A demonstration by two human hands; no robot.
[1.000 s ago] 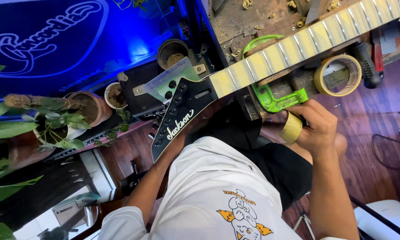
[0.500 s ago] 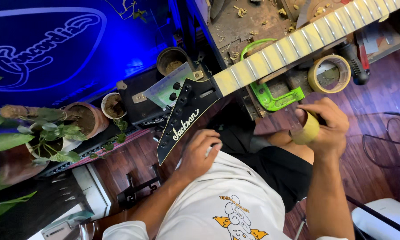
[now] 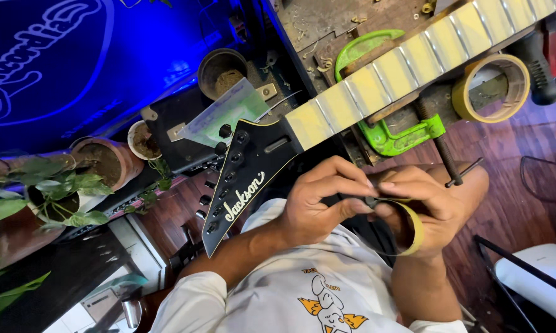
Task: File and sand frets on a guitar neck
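Observation:
A guitar neck [image 3: 407, 71] with its fretboard taped over in yellowish strips lies clamped by a green clamp [image 3: 392, 132] to the bench edge. Its black pointed headstock [image 3: 244, 179] sticks out toward me. Below the neck, my right hand [image 3: 435, 206] holds a small roll of yellow tape [image 3: 410, 228]. My left hand [image 3: 324, 203] meets it, fingertips pinching at the tape's end on the roll.
A bigger tape roll [image 3: 491, 86] lies on the bench beside a black-handled tool [image 3: 537, 65]. Potted plants [image 3: 74, 185], a round cup [image 3: 222, 71] and a blue glowing sign [image 3: 56, 68] stand left. A white seat [image 3: 537, 277] is lower right.
My left hand came up from under the headstock to join my right hand at the small tape roll, which moved slightly down and left, closer to my body.

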